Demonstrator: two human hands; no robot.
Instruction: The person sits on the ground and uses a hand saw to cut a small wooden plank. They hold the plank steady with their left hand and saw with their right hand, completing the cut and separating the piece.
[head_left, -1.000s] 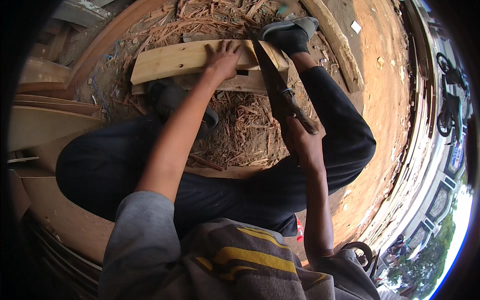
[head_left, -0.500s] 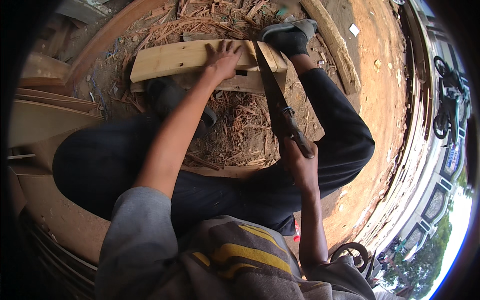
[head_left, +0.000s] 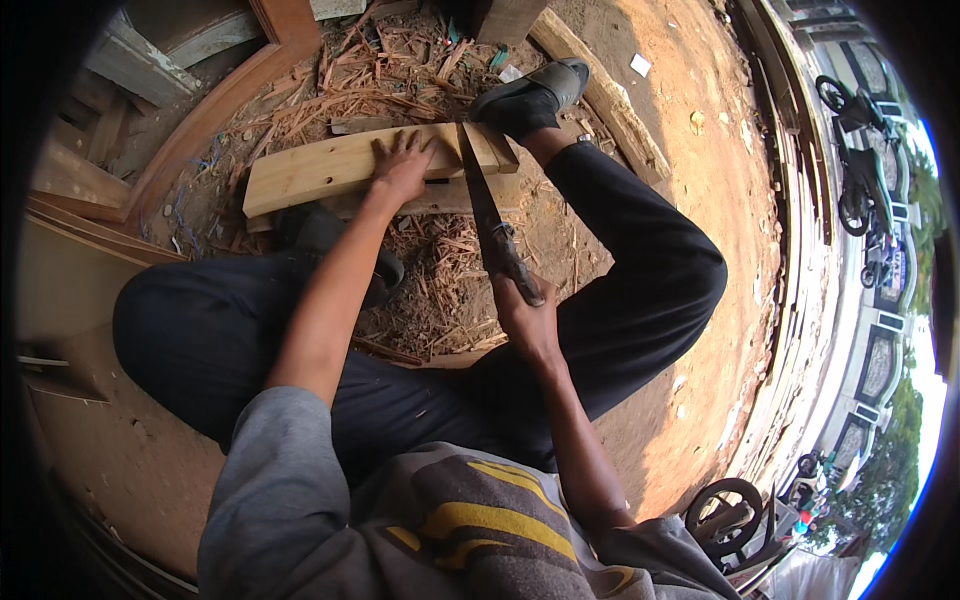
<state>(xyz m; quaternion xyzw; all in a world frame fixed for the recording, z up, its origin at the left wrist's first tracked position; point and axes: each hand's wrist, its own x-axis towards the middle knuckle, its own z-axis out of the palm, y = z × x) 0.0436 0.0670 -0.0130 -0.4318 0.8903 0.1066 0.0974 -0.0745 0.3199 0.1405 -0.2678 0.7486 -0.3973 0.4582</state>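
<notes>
A pale wooden plank (head_left: 310, 172) with a few dark holes lies crosswise near my feet, above another length of wood. My left hand (head_left: 403, 172) rests on it with the fingers spread, left of the saw. In my right hand (head_left: 530, 322) is the handle of a handsaw (head_left: 483, 205), my fingers wrapped round it. Its dark blade slants away from me and crosses the plank close to the right end. A sandal (head_left: 530, 98) on my right foot is beside that end; my left foot is partly hidden behind my left forearm.
Reddish wood shavings (head_left: 345, 95) litter the ground around the plank. A rough timber (head_left: 600, 95) lies beyond my right foot. To the left are a brown wooden frame (head_left: 200, 130) and boards. Long stacked planks (head_left: 795, 200) and a parked motorbike (head_left: 860, 165) are at the right.
My right hand has pushed the saw forward, so its handle is closer to the plank. The left hand stays on the plank. The whole view has shifted somewhat.
</notes>
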